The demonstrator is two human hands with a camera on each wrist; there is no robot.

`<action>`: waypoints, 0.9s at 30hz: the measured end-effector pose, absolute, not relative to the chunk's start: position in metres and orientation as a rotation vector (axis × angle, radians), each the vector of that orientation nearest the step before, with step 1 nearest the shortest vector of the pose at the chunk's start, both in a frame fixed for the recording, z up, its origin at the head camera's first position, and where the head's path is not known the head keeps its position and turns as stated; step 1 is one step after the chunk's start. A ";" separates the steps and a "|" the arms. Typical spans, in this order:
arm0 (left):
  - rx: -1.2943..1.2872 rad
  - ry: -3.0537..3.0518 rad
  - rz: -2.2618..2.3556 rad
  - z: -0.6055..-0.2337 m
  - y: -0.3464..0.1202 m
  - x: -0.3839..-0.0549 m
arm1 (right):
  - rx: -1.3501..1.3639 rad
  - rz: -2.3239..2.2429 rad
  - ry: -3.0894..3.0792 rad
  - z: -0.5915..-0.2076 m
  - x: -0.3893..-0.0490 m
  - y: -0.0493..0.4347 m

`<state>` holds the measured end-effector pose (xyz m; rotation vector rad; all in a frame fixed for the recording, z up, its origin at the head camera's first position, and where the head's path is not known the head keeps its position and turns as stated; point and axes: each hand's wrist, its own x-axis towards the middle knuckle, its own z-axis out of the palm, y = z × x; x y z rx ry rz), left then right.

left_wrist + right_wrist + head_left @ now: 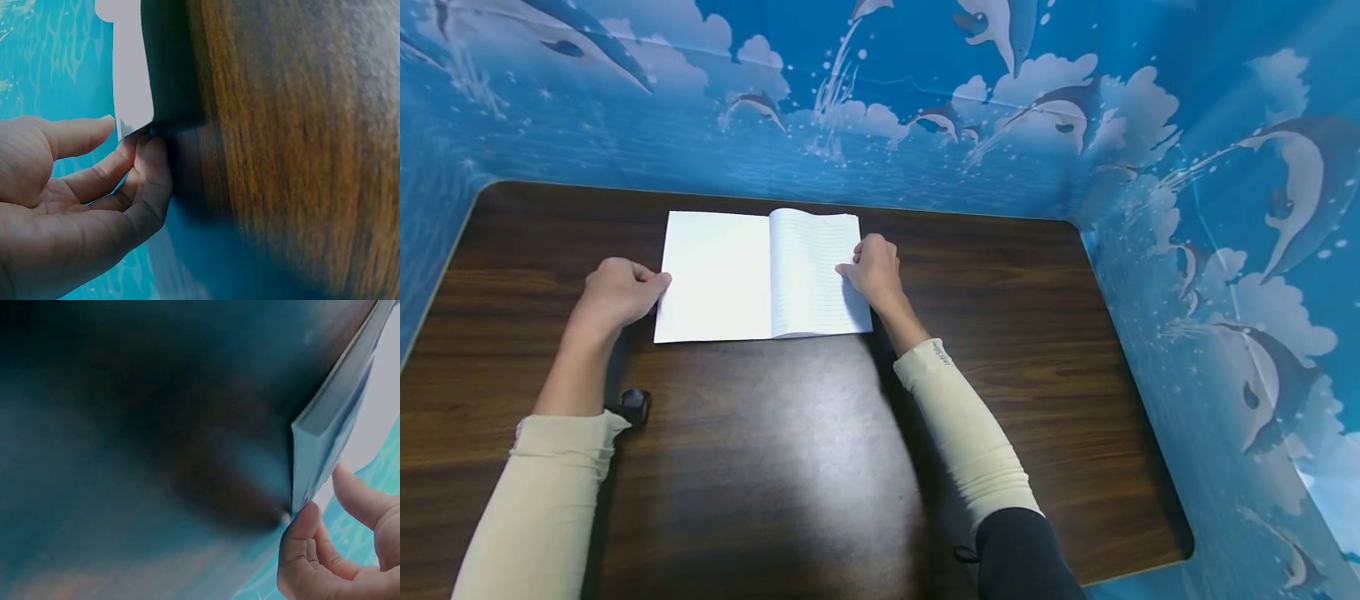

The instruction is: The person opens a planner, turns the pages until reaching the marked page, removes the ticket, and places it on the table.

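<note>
- The notebook (763,275) is lying open near the far edge of the surface (790,433), its spine running away from the person, so both pages are facing up between the two hands.
- The left page (718,279) is showing plain white, while the ruled page (808,275) on the right is bulging upward beside the spine, probably because bound sheets are resisting being laid flat.
- The left hand (620,292) is pinching the left page's outer edge, thumb above and fingers tucking underneath (how firmly, I cannot tell); this is likely steadying that side.
- The right hand (875,268) is pinching the opposite outer edge, its thumb lying over the ruled page and its fingers curling at the side, apparently keeping the notebook from closing.
- That right hand is covering a little of the ruled page's margin; nothing else is blocking either page.
- Pale sleeves (538,500) are covering both forearms, and a small black device (636,406) is sitting by the left wrist.
- A dolphin-printed backdrop (887,158) is rising just behind the surface, probably limiting reach beyond the notebook.
</note>
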<state>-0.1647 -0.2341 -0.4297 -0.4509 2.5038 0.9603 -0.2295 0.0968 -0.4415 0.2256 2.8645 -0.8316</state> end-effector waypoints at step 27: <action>-0.392 2.533 1.093 -0.439 -0.242 -0.152 | 0.184 -0.925 2.812 -0.453 -0.227 0.104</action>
